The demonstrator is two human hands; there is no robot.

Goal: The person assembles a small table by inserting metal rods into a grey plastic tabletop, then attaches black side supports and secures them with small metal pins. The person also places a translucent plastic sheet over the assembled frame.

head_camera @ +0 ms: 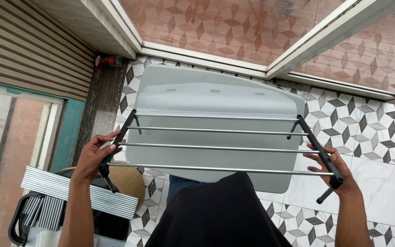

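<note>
I hold a folding drying rack [216, 147] level in front of me: several thin metal rods run between two black plastic side bars. My left hand [94, 154] grips the left black bar near its front end. My right hand [337, 171] grips the right black bar near its front end, fingers wrapped under it. A pale grey flat panel [211, 96] spreads beneath and behind the rods. My dark clothing [216, 215] fills the bottom centre.
Patterned floor tiles [371, 123] lie below. White window or door frames [261, 68] cross the top. A ribbed metal step ladder [69, 194] and a woven basket [131, 180] stand at the lower left, beside a dark stone strip [99, 105].
</note>
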